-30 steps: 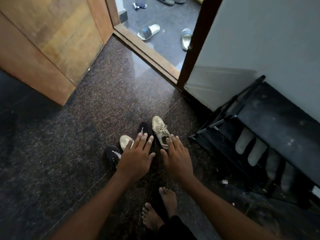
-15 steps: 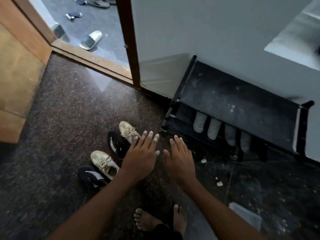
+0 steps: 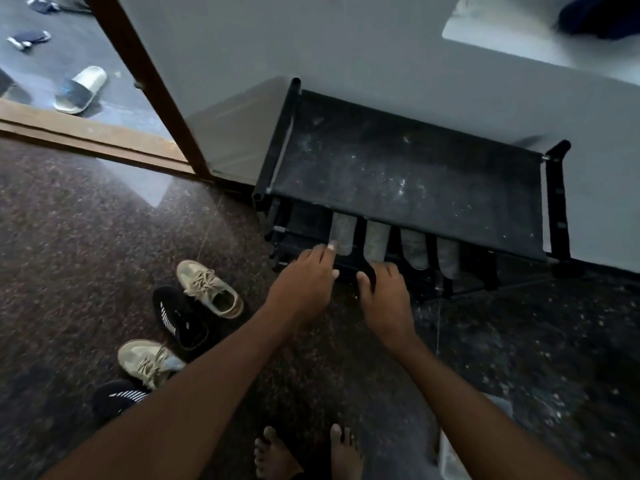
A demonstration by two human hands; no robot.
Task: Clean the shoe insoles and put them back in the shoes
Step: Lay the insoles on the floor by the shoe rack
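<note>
grey oblong insoles [image 3: 343, 233] | dusty black fabric rack [image 3: 398, 174] | speckled stone floor [image 3: 86, 237]

The dark, speckled floor [image 3: 86, 237] holds two tan shoes [image 3: 207, 287] [image 3: 147, 362] and two black shoes [image 3: 180, 317] [image 3: 117, 398], taking turns in a row on its left side. A dusty black shoe rack [image 3: 415, 174] stands on it against the wall. Four grey insoles [image 3: 377, 242] lean on its lower shelf.

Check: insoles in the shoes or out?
Out. Four grey insoles stand in the black rack, apart from the shoes on the floor.
</note>
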